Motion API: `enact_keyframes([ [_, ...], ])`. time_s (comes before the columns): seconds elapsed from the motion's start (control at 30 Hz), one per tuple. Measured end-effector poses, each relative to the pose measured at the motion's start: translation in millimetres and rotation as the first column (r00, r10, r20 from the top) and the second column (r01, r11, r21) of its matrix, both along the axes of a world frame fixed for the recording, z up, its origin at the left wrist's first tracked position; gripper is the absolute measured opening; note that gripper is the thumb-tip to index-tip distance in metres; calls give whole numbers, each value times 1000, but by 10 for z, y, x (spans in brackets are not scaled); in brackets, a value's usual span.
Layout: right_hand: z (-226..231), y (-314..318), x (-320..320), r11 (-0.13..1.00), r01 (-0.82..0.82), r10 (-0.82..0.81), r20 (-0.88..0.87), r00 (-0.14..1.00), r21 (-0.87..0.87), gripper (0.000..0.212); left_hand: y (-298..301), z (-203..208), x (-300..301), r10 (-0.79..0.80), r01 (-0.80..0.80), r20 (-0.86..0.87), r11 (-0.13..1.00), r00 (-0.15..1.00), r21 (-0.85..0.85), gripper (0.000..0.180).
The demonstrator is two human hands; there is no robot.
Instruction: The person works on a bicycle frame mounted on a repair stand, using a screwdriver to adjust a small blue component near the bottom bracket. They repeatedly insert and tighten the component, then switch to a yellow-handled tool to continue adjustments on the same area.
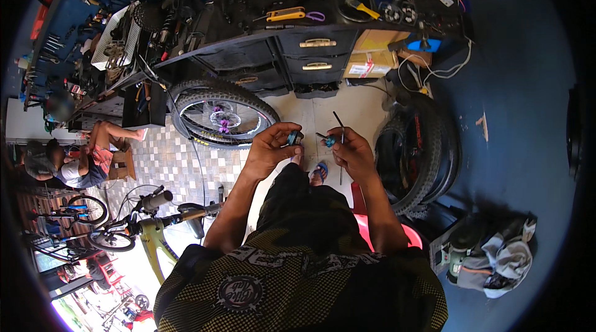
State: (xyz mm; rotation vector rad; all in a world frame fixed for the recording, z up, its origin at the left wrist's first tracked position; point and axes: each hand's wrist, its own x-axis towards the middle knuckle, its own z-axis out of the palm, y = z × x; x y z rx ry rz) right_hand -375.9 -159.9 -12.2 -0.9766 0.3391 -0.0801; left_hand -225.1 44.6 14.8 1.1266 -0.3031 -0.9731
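One small teal-edged part (292,138) sits pinched in your left hand (270,147) at nine o'clock from centre, another teal part (329,142) and a thin rod (338,119) in your right hand (354,150) at three, all probably light and stiff, best held by rims and mid-shaft.

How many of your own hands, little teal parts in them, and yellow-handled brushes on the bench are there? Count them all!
Own hands, left hand and right hand: 2
Little teal parts: 2
Yellow-handled brush: 1
Total: 5
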Motion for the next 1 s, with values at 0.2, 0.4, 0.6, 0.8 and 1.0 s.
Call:
enact_keyframes([
  [0.2,-39,-552,691,1000,-3,4,18,1000,-4,31,-532,-88,626,-15,20,74,998,997,-64,48],
  [0.4,111,-1015,1335,994,74,-78,-59,995,-79,28,-997,-110,1350,24,-13,150,997,988,-72,49],
  [0.6,276,-1424,1891,989,67,-78,-81,994,-134,27,-1393,61,1994,-8,11,212,1000,977,-13,48],
  [0.8,350,-1657,2208,989,-77,68,-76,995,-123,27,-1771,92,2167,13,-3,205,999,979,-49,49],
  [1.0,425,-2101,2541,969,-193,194,-9,981,-152,26,-2096,143,2164,154,-139,113,982,982,-131,49],
])
